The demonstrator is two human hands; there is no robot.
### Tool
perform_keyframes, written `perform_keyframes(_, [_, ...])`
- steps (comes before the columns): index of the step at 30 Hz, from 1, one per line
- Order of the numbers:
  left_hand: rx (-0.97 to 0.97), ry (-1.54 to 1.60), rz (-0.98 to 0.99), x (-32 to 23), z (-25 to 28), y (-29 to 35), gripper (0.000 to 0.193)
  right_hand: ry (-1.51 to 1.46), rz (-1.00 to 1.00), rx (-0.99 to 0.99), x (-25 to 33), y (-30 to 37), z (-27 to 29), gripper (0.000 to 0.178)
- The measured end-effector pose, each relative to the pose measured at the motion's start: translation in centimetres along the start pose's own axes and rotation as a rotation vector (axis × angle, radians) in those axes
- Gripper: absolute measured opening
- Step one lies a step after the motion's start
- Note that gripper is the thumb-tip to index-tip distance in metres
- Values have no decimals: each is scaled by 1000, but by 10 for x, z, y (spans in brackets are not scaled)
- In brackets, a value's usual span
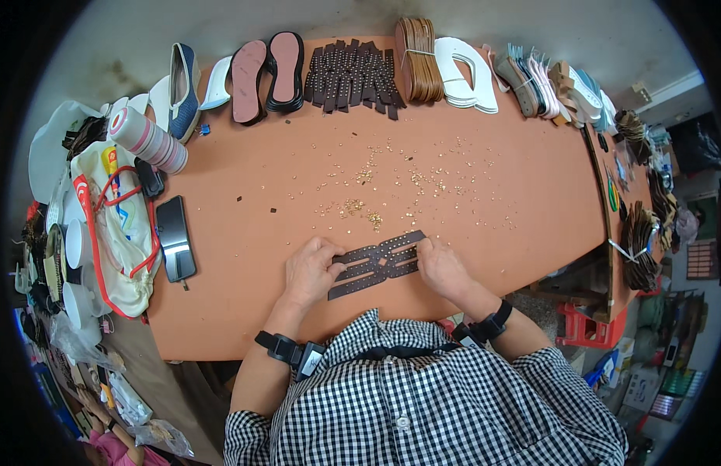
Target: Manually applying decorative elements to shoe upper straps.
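Note:
Between my hands is a dark brown studded strap piece (381, 262), cut into long strips that meet at a small diamond-shaped opening in the middle. My left hand (312, 268) pinches its left end with thumb and fingers. At the upper right end, my right hand (442, 268) is closed on the strips. The piece tilts up toward the right, just over the near part of the table. Beyond it lie scattered small gold studs (353, 208), some heaped together. At the table's far side rests a pile of similar dark studded straps (353, 76).
Pink-topped soles (249, 74), bundled brown strips (419, 62) and white cutouts (463, 78) line the back of the orange table (244, 311). Leftward are a phone (176, 239), a striped cup (147, 140) and a cream drawstring bag (112, 225). A red stool (582, 326) stands below right.

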State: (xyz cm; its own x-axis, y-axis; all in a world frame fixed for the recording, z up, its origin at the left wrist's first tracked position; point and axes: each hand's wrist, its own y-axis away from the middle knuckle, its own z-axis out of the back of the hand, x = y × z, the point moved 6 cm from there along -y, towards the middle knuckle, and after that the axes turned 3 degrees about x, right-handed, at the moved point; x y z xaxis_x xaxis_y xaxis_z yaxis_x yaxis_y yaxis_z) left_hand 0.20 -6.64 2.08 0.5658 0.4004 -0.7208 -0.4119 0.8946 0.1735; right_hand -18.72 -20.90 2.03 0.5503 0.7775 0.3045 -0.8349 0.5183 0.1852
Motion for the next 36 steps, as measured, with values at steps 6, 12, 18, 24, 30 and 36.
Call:
perform_keyframes(6, [-48, -24, -71, 0, 1, -1, 26, -19, -29, 61, 0, -1, 2, 14])
perform_keyframes(12, [-8, -78, -37, -2, 2, -1, 23, -194, 9, 147, -4, -12, 10, 13])
perform_keyframes(18, [-3, -12, 12, 1, -1, 1, 23, -262, -24, 285, -6, -22, 12, 12])
perform_keyframes(24, [-4, -3, 11, 0, -2, 0, 24, -258, -60, 311, -12, -26, 5, 10])
perform_keyframes(30, [-21, -18, -1, -3, 2, -1, 24, -346, -84, 138, -17, -14, 9, 12])
perform_keyframes(36, [-46, 4, -9, 2, 0, 0, 22, -390, -410, -199, -89, -3, 39, 15])
